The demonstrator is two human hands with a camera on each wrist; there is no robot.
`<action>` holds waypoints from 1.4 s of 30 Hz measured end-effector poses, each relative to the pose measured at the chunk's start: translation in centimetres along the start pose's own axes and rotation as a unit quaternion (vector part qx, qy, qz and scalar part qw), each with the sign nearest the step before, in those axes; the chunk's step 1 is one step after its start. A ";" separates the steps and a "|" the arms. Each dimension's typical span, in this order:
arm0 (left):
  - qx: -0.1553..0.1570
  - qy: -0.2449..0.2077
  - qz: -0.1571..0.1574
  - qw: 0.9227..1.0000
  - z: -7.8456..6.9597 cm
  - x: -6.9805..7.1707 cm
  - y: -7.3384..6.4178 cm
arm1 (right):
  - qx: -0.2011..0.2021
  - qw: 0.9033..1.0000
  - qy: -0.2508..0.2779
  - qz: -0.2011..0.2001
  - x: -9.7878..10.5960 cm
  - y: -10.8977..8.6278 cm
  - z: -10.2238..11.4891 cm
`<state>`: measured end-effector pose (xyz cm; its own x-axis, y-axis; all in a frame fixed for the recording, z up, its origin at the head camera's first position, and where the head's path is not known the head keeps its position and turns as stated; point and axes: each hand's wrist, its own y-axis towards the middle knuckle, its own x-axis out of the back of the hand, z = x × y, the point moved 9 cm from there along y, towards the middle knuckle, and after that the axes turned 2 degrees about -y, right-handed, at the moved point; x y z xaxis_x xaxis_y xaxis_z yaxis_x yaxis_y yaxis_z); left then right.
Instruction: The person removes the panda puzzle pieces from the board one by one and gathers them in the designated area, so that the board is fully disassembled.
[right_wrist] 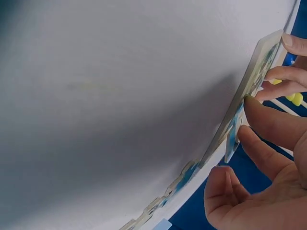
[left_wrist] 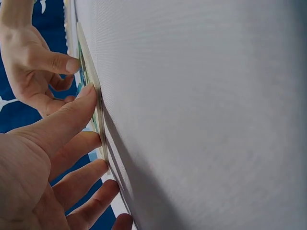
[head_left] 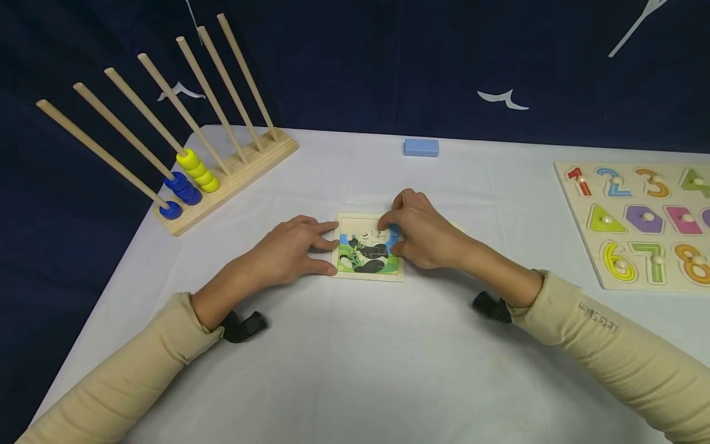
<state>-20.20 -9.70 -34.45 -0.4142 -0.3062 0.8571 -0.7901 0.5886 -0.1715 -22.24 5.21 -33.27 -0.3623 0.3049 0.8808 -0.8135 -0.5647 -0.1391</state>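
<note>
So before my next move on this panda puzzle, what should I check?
1. Left hand touching the puzzle frame's left edge: ok.
2. Right hand gripping the blue piece: ok, pinched by fingertips.
3. Blue piece lying flat in the frame: not ok, it sits tilted.
4. Blue piece matching its gap: cannot tell, fingers cover that area.
5. All pieces placed: not ok, loose pieces lie beside the frame.

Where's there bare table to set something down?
Bare table lies between the peg stand and blue block, between that block and the number board, and between the forearms. Crowded: around the puzzle, with left hand, right hand and loose pieces.
</note>
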 end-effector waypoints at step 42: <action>-0.005 0.026 0.010 1.000 -0.3 -0.1 -0.2 | 0.027 0.999 -0.035 -0.012 0.6 0.6 -0.1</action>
<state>-19.90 -9.58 -34.39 -0.4062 -0.2555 0.8773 -0.7772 0.6015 -0.1847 -23.04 5.17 -32.86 -0.3084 0.2664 0.9132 -0.7952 -0.5991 -0.0937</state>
